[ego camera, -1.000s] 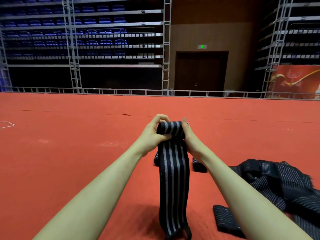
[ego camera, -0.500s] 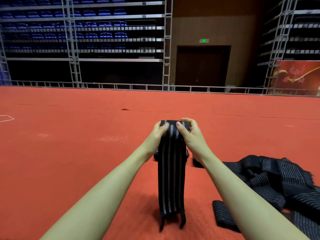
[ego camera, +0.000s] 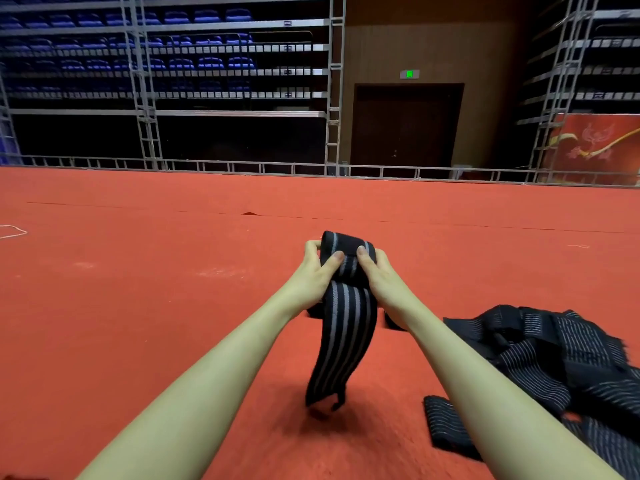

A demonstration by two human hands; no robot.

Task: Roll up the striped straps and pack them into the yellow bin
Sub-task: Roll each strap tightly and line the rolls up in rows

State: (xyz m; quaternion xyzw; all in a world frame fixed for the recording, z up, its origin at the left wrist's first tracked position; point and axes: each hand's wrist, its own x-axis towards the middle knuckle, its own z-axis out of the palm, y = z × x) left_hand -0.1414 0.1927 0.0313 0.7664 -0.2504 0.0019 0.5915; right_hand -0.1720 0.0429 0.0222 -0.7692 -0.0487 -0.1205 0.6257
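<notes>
The roll at the top of the striped strap [ego camera: 348, 327] is thicker than a second ago, and its hanging tail is shorter, its end now lifted off the red floor [ego camera: 173, 306]. Both thumbs now press the roll's near face: left hand [ego camera: 317, 268], right hand [ego camera: 375, 271]. The tail seems slightly swung leftward.

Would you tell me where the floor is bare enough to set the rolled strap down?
Bare red floor lies beyond the left hand, out to the railing. By the right hand it is crowded: the strap pile covers the floor there.
</notes>
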